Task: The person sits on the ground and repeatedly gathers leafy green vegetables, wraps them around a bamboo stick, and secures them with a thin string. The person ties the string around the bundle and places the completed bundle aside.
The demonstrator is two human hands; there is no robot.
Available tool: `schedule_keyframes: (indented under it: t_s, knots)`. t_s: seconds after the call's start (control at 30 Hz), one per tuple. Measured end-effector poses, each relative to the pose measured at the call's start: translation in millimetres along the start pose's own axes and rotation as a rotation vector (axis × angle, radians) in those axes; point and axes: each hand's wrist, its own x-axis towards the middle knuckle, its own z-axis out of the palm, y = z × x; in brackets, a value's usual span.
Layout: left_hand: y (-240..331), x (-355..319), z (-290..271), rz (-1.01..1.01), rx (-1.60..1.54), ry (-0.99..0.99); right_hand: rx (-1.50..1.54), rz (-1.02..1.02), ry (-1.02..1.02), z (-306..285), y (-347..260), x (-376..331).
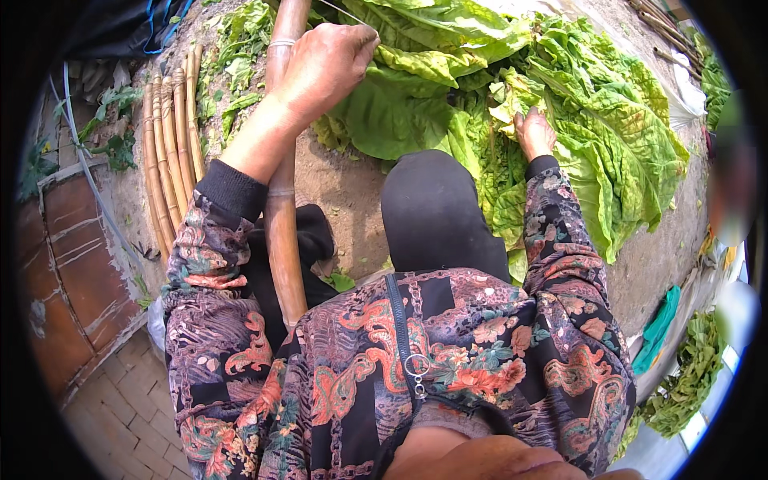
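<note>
A: What is far to the left of the pole?

B: A brown tub (68, 272). I cannot see what is in it. Next to it lies a row of thin canes (170, 152) on the dirt.

A: And the pole?

B: The pole (282, 216) is thick and brown. It runs up from the lap, past the black knee (436, 212).

A: Where is the left hand?

B: The left hand (324, 68) sits on top of the pole, high up. Its fingers are curled tight together, and they pinch a thin string (346, 14). The string goes up and away from the hand.

A: What is right of the pole?

B: A big pile of green leaves (560, 104) on the ground. They are wide and wrinkly.

A: And the right hand?

B: The right hand (534, 132) is down in the leaves, well right of the pole. Its fingers are pushed under a leaf, so I cannot tell if they are spread or closed.

A: Anything more, farther right?

B: A green cloth (658, 328) lies on the ground. Below it is another small heap of leaves (688, 376).
</note>
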Motion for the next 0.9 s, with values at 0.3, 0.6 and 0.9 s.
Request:
schedule_keyframes:
  t_s: [0.3,0.6,0.9]
  knots:
    - [7,5,-7,-0.153,-0.52,-0.176,0.717,-0.642,0.165,-168,-118,-83]
    - [17,8,-31,-0.332,-1.079,-0.156,0.886,-0.868,0.379,-187,-153,-65]
    - [24,10,-33,-0.157,-0.565,-0.056,1.288,-0.774,0.068,-190,-164,-54]
